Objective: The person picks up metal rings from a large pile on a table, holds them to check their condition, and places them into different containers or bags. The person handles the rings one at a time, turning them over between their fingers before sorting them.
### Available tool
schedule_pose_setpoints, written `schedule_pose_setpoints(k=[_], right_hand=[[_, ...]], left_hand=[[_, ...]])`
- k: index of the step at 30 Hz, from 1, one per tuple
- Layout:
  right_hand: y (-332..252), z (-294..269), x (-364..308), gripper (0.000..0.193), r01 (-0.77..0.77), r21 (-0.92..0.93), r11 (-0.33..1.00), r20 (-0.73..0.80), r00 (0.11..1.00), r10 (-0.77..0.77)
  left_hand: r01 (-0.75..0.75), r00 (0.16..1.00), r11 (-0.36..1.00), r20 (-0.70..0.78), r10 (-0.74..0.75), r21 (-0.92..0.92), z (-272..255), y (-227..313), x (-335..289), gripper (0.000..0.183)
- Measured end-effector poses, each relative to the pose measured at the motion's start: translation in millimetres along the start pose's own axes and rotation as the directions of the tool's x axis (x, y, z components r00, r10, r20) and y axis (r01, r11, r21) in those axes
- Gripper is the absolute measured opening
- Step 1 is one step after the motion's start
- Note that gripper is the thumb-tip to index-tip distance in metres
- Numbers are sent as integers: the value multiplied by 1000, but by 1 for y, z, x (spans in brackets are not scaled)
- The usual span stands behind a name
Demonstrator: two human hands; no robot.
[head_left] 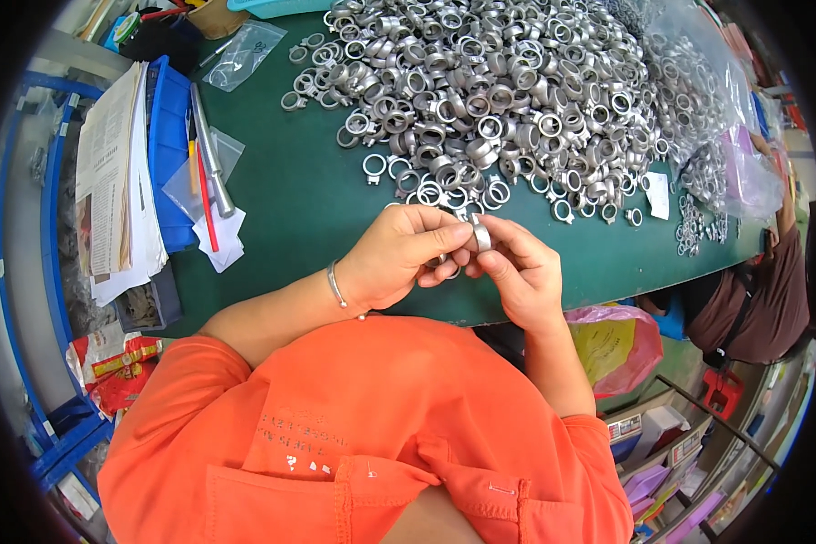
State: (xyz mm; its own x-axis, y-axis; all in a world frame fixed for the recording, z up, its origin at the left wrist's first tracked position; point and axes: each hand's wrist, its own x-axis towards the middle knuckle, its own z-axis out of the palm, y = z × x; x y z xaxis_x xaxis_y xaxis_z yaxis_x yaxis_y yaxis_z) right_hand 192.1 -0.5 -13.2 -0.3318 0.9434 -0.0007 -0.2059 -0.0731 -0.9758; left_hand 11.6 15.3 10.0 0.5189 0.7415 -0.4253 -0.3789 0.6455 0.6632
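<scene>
Both hands, left (pixel 399 257) and right (pixel 524 276), pinch 1 grey metal ring (pixel 482 238) between thumbs and fingertips. More rings sit under the left's curled fingers; count unclear. Held ring is above the green table (pixel 272 222), near side of a large ring heap (pixel 499 91). Far left: blue tray (pixel 170 150), red pen (pixel 207 204).

Smooth, satin grey metal is noted on the held ring (pixel 482 238) and, at one o'clock, on the ring pile (pixel 508 91). Glossy clear plastic is observed in the bag (pixel 733 72) at two, matt paper in the sheet stack (pixel 111 186) at ten. Polished metal is recorded on the bracelet (pixel 335 285), matt cloth on the orange garment (pixel 363 390) at six.
</scene>
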Motion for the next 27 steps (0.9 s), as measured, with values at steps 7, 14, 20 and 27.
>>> schedule_pose_setpoints(k=[7,14,20,27], right_hand=[[6,-7,-1,29,-28,183,983,85,996,12],[5,-6,-4,29,-100,265,959,63,994,86],[0,-2,0,27,-81,309,948,-33,995,95],[3,0,3,38,198,-251,947,-26,977,-211]], left_hand=[[15,999,1000,34,-14,-13,2,1,0,24],[-113,991,984,-50,121,137,-1,-5,2,14],[-79,991,997,-105,81,27,0,-1,2,13],[3,990,994,-136,-18,-105,1,-1,3,12]])
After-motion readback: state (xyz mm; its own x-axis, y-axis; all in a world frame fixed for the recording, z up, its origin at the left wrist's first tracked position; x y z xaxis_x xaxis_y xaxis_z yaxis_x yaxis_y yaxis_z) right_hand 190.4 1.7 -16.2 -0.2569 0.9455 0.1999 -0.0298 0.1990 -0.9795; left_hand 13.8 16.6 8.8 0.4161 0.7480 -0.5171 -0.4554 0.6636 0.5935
